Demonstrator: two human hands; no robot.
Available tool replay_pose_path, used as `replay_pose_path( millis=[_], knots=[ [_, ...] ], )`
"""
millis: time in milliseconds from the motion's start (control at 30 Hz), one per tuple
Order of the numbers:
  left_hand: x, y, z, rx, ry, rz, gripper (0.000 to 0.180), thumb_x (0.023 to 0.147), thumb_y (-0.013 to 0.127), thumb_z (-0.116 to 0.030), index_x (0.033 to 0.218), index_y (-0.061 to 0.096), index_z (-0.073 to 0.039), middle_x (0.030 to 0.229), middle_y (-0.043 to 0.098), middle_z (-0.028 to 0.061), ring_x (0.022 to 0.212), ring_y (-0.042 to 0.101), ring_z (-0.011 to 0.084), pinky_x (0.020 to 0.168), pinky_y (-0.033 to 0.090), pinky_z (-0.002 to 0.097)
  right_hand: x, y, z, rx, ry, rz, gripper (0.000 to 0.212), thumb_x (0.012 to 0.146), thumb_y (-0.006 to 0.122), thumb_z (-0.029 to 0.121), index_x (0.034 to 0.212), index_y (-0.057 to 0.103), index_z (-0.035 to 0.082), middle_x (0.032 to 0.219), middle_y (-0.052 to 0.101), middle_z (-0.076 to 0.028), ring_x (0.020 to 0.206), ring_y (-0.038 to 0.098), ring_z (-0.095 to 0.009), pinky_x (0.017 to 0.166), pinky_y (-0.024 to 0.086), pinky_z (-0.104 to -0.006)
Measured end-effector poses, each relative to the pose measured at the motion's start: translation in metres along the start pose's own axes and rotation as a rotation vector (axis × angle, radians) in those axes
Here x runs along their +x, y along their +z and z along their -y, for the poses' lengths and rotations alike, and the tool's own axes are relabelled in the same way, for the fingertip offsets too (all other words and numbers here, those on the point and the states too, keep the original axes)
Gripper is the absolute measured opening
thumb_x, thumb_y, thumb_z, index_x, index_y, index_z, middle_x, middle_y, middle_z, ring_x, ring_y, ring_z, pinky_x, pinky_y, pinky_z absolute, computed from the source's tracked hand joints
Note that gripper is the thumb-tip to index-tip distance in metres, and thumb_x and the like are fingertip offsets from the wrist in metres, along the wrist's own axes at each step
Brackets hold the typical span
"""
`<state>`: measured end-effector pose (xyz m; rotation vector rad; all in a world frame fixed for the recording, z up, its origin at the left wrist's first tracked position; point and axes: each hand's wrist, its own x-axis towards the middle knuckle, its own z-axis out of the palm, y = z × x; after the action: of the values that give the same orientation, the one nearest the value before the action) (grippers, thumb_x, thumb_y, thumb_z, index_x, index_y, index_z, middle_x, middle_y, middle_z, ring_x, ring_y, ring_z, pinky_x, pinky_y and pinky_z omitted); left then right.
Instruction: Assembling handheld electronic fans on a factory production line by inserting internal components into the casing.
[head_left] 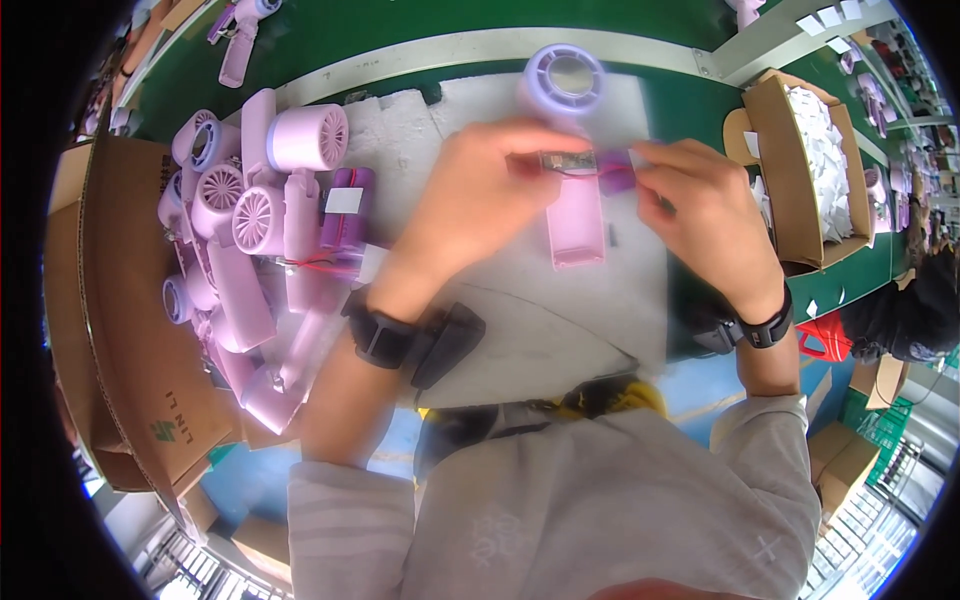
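A pink handheld fan (pixel 577 232) lies with its head away from me, and its handle is an open, hollow shell. Closed at the fan's neck is my left hand (pixel 490 185), fingers across it and thumb beside a small circuit board (pixel 567 161). Red wires run from the board to a purple battery (pixel 618 173), which is blurred. My right hand (pixel 705 200) pinches the battery's right end; its fingertips partly cover it. The fan's round lilac head (pixel 570 78) points up, past my left fingers.
A pile of pink fans (pixel 255 220) stands at left beside a large cardboard box (pixel 130 300). Purple batteries (pixel 347 208) with red wires lie at its edge. White foam sheets (pixel 530 320) cover the green bench. At right, an open carton (pixel 810 170) holds white paper pieces.
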<state>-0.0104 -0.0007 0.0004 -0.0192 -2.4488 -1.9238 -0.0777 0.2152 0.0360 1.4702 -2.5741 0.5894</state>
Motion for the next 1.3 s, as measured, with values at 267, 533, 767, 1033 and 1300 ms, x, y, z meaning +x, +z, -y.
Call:
replay_pose_path(
  millis=[267, 533, 767, 1033, 1300],
  knots=[
    [-0.001, 0.005, 0.002, -0.018, -0.036, 0.029, 0.034, 0.075, 0.06, -0.002, 0.107, 0.072, -0.004, 0.09, 0.071, 0.0112, 0.077, 0.064, 0.0146, 0.074, 0.052, 0.0283, -0.001, 0.0, -0.009, 0.025, 0.037, 0.036, 0.014, 0.074, 0.07, -0.002, 0.088, 0.069, -0.004, 0.101, 0.07, -0.016, 0.082, 0.067, -0.033, 0.073, 0.056, -0.0355],
    [0.004, 0.011, 0.011, 0.003, 0.042, -0.001, 0.034, 0.077, 0.062, 0.0, 0.109, 0.071, -0.005, 0.089, 0.07, 0.0073, 0.074, 0.062, 0.0126, 0.071, 0.051, 0.0276, 0.0, -0.006, -0.027, 0.222, 0.11, 0.096, 0.021, 0.078, 0.074, 0.006, 0.097, 0.071, -0.002, 0.1, 0.071, -0.016, 0.084, 0.068, -0.033, 0.076, 0.055, -0.0364],
    [0.007, 0.01, 0.013, 0.025, 0.08, -0.003, 0.034, 0.077, 0.062, -0.002, 0.109, 0.072, -0.006, 0.091, 0.07, 0.0093, 0.074, 0.063, 0.0146, 0.072, 0.052, 0.0291, 0.002, -0.009, -0.019, 0.101, 0.072, 0.113, 0.018, 0.078, 0.072, 0.005, 0.095, 0.071, -0.001, 0.102, 0.071, -0.016, 0.087, 0.068, -0.034, 0.078, 0.054, -0.0362],
    [0.006, 0.011, 0.019, 0.016, 0.096, -0.009, 0.034, 0.077, 0.062, -0.003, 0.109, 0.072, -0.007, 0.093, 0.071, 0.0097, 0.075, 0.064, 0.0155, 0.073, 0.052, 0.0294, 0.007, -0.015, -0.016, 0.063, 0.021, 0.191, 0.013, 0.078, 0.07, 0.004, 0.091, 0.072, 0.001, 0.105, 0.071, -0.014, 0.091, 0.066, -0.034, 0.08, 0.053, -0.0374],
    [0.006, 0.01, 0.014, 0.042, 0.071, 0.001, 0.034, 0.078, 0.062, -0.002, 0.11, 0.072, -0.007, 0.094, 0.072, 0.0085, 0.076, 0.064, 0.0154, 0.074, 0.052, 0.0296, 0.007, -0.013, -0.012, 0.006, 0.01, 0.229, 0.012, 0.076, 0.069, 0.002, 0.088, 0.07, 0.0, 0.104, 0.07, -0.015, 0.09, 0.066, -0.034, 0.08, 0.053, -0.0387]
  ],
)
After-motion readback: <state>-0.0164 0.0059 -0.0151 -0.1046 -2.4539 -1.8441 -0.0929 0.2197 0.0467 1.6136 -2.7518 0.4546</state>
